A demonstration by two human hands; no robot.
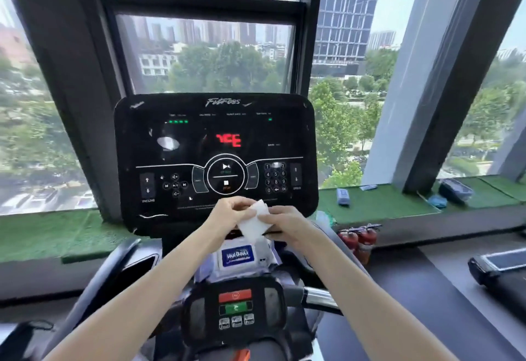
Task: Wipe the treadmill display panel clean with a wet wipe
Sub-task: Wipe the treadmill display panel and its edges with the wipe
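Nearest, at 6 o'clock, sits the small control pad (235, 310) with one red and one green button. Just beyond it lies the wet wipe pack (238, 258), blue label up. Above the pack both hands meet: the left hand (227, 214) and the right hand (284, 225) each pinch the white wet wipe (254, 225) between fingers. Farther, toward 12 o'clock, stands the black display panel (215, 158), red digits lit.

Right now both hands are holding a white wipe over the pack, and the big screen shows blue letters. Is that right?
Almost. The letters on the display panel glow red, not blue, as the head view shows. The left hand and right hand do hold the white wipe above the pack.
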